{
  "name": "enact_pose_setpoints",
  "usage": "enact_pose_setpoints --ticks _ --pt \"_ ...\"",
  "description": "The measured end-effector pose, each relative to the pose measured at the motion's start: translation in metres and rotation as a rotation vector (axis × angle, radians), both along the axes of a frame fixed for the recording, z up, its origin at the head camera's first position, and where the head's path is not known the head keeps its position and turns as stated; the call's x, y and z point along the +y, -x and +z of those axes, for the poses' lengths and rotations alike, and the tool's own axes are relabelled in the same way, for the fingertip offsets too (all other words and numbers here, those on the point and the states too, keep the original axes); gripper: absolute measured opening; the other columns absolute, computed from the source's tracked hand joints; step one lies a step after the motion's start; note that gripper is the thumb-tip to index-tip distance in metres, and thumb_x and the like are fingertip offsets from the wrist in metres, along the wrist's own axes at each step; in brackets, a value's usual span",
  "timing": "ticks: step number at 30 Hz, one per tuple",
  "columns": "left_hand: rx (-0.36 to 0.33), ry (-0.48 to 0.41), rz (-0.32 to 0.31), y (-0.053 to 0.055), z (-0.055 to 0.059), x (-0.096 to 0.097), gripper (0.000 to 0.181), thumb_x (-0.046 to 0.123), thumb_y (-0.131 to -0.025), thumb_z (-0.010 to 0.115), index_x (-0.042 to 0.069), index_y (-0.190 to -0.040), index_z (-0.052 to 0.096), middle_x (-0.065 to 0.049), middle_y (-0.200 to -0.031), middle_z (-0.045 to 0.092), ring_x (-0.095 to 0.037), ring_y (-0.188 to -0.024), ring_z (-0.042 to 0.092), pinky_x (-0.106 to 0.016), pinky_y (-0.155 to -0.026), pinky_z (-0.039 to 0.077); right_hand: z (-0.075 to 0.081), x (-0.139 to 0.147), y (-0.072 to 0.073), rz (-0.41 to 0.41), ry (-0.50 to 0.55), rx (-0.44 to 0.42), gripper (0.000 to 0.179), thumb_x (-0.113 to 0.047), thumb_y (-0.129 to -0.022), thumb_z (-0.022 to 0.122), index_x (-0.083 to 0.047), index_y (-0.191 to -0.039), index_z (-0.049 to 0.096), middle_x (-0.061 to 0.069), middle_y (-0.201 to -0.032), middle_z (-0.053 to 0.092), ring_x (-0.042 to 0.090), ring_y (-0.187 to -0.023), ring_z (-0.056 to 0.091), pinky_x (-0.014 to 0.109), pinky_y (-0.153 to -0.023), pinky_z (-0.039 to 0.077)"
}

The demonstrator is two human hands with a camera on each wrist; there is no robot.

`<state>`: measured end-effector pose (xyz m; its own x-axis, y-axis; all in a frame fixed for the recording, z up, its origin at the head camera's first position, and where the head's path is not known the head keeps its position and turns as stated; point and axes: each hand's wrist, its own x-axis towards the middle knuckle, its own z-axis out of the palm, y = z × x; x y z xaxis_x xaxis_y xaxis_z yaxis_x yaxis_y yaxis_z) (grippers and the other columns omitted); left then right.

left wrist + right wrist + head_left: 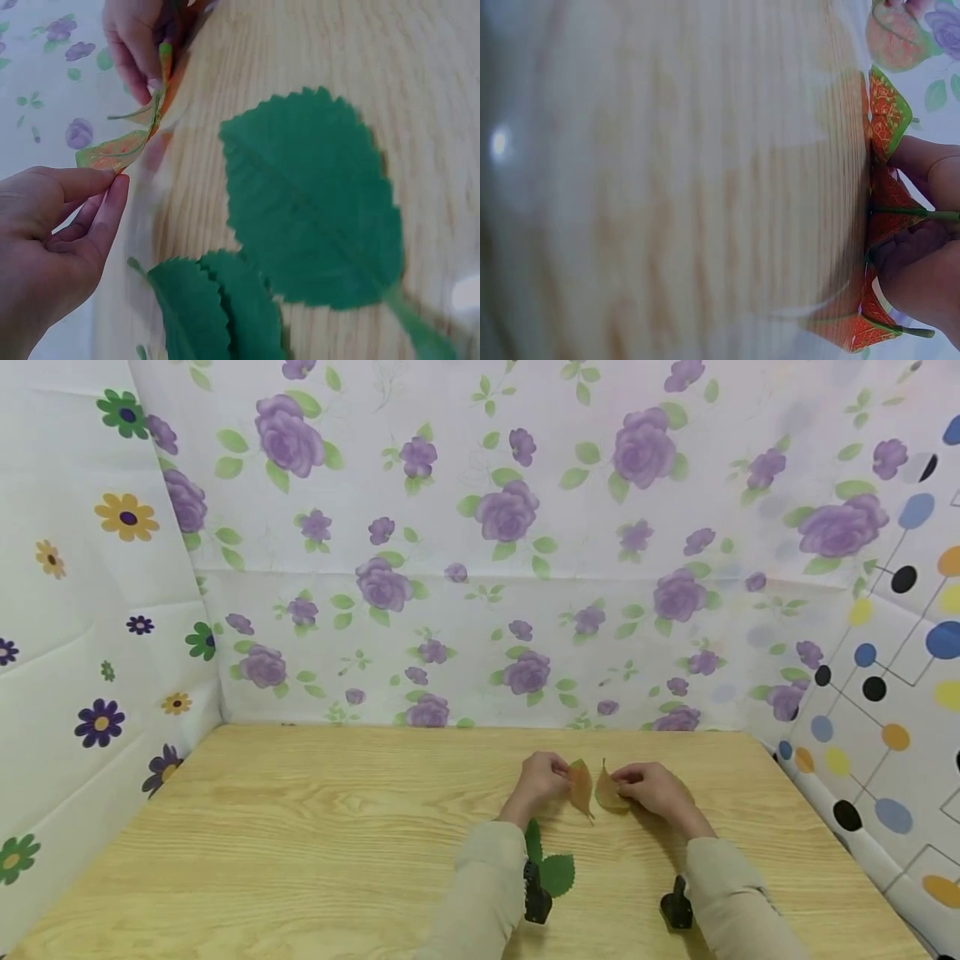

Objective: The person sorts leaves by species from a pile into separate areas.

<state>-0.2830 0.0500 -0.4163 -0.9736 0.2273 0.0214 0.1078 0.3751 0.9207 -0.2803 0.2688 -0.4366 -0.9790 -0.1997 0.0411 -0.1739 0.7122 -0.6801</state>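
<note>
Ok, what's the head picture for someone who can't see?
A person's left grip pinches an orange leaf and the right grip a yellowish leaf, over a wood-grain table. Green leaves show beside the left sleeve; a flowery sheet hangs behind.

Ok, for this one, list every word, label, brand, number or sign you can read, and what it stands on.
None: nothing readable in any view.
Backdrop, left sheet and right sheet: only printed patterns, no lettering made out.
Orange leaves in the left hand and right hand: no lettering seen.
Black devices by the sleeves: any marks too small to read.
</note>
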Motion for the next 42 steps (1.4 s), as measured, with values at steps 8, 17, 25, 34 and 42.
enact_pose_setpoints --ticks 8,17,25,34,42 --pt "0.057 0.09 0.048 0.004 -0.005 0.014 0.015 -0.011 -0.078 0.067 -0.007 -0.092 0.068 -0.01 -0.08 0.066 -0.017 -0.071 0.061 -0.025 -0.066 0.053 -0.002 0.001 -0.001 -0.009 -0.002 -0.003 0.025 -0.01 -0.094 0.062 0.002 -0.115 0.068 0.018 -0.109 0.066 0.035 -0.101 0.061 0.048 -0.083 0.051" --pt "0.141 0.114 0.066 0.007 -0.008 0.019 0.014 -0.01 -0.076 0.069 -0.007 -0.089 0.068 -0.011 -0.079 0.066 -0.016 -0.069 0.059 -0.022 -0.064 0.051 -0.005 0.001 0.003 -0.022 -0.001 -0.009 0.023 -0.008 -0.094 0.062 0.001 -0.114 0.068 0.016 -0.107 0.066 0.033 -0.099 0.061 0.047 -0.082 0.051" --pt "0.136 0.191 0.058 0.011 -0.012 0.02 0.03 -0.005 -0.078 0.073 -0.007 -0.108 0.069 -0.013 -0.09 0.068 -0.027 -0.086 0.064 -0.03 -0.073 0.054 -0.002 -0.001 0.003 -0.023 0.014 -0.022 0.022 -0.006 -0.094 0.062 0.003 -0.113 0.067 0.016 -0.105 0.066 0.033 -0.098 0.061 0.046 -0.081 0.051" --pt "0.062 0.16 0.021 0.008 -0.005 0.008 0.041 -0.002 -0.079 0.075 -0.007 -0.119 0.064 -0.018 -0.109 0.065 -0.033 -0.105 0.06 -0.035 -0.086 0.053 -0.002 -0.004 0.002 -0.015 0.004 -0.015 0.022 -0.006 -0.093 0.063 0.004 -0.112 0.067 0.016 -0.104 0.066 0.034 -0.098 0.061 0.047 -0.083 0.051" --pt "0.047 0.183 -0.057 0.009 0.002 -0.005 0.037 0.002 -0.083 0.072 -0.007 -0.118 0.064 -0.019 -0.11 0.065 -0.032 -0.104 0.061 -0.034 -0.087 0.052 -0.003 -0.002 0.002 -0.009 -0.012 0.005 0.022 -0.005 -0.093 0.062 0.006 -0.112 0.066 0.015 -0.102 0.066 0.032 -0.096 0.061 0.046 -0.081 0.051"
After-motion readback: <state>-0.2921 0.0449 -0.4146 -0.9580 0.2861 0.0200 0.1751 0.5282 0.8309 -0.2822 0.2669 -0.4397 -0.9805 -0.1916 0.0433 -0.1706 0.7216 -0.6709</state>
